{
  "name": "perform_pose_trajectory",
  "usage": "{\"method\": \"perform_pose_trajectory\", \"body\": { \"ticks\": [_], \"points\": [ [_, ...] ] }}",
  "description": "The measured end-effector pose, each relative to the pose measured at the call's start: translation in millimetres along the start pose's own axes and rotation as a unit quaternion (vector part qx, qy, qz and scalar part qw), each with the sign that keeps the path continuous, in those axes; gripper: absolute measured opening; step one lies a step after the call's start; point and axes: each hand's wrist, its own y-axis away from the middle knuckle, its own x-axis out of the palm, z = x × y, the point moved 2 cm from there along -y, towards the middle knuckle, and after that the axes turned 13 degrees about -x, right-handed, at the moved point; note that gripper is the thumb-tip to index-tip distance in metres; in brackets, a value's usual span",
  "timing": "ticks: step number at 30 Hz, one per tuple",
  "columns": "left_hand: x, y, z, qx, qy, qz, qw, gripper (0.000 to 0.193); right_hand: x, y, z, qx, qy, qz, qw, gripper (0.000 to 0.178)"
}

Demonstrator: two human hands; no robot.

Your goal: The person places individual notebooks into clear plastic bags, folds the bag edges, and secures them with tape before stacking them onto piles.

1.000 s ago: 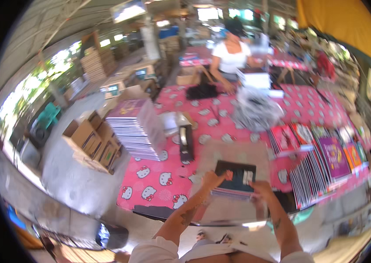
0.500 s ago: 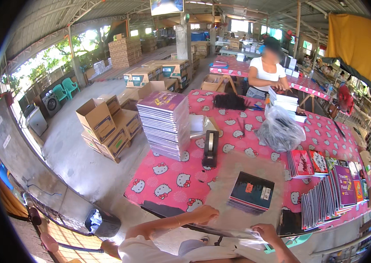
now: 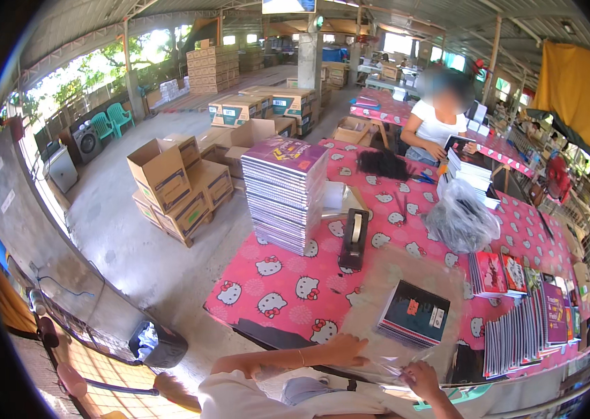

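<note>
In front of me a short stack of spiral notebooks, a dark one on top, lies on a sheet of brown paper. My left hand is at the near edge of that paper, its fingers stretched out and holding nothing I can see. My right hand is closed on a piece of clear plastic film, just below the notebooks at the table's front edge. The film is see-through, so its full extent is hard to make out.
The pink patterned table bears a tall notebook stack, a tape dispenser, a crumpled plastic bag and leaning notebooks. Across it a person handles books. Cardboard boxes and a bin stand left.
My left hand has moved right along the paper's near edge, and its fingers have stretched out. My right hand keeps its hold on the film. The view has shifted slightly; the person opposite has lifted a book.
</note>
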Motion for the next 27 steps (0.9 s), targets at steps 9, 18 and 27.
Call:
{"method": "perform_pose_trajectory", "body": {
  "ticks": [9,18,27],
  "points": [
    [3.6,-3.3,0.5,-0.011,0.020,-0.029,0.999,0.032,6.9,-16.1,-5.2,0.041,-0.005,-0.067,0.997,0.020],
    [-84.1,-27.4,46.7,0.000,0.229,-0.144,0.963,0.018,-59.3,-2.6,-74.8,0.178,-0.225,-0.030,0.958,0.018],
    [-21.3,-132.0,98.8,-0.259,0.587,0.047,0.766,0.029,-42.4,-48.9,-94.2,0.157,0.249,-0.275,0.915,0.053]
  ]
}}
